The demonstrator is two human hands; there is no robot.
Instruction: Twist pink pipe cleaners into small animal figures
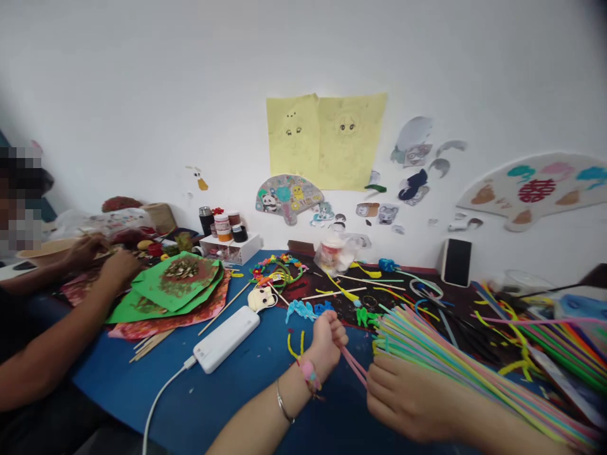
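Between both hands, pink pipe cleaner (353, 365): left hand (327, 344) closed on one end, right hand (412, 398) curled over the other, beside a bundle of coloured pipe cleaners (455, 360). Underneath, blue table (126, 385) with white power bank (226, 339); behind, white wall (142, 107) with yellow paper sketches (326, 142).

The bundle of thin sticks (455, 366) runs in pastel green, yellow, blue and pink, and a brighter pink strand (355, 366) crosses its near left end. The wrist band (310, 374) is pink too, over a deep blue table (118, 379). To the left, green paper (147, 281) lies on red-patterned paper (161, 328). On the far wall, yellow sheets (327, 142) carry pencilled faces, and a cream fan (535, 189) at right shows a red symbol among teal, pink and tan patches.
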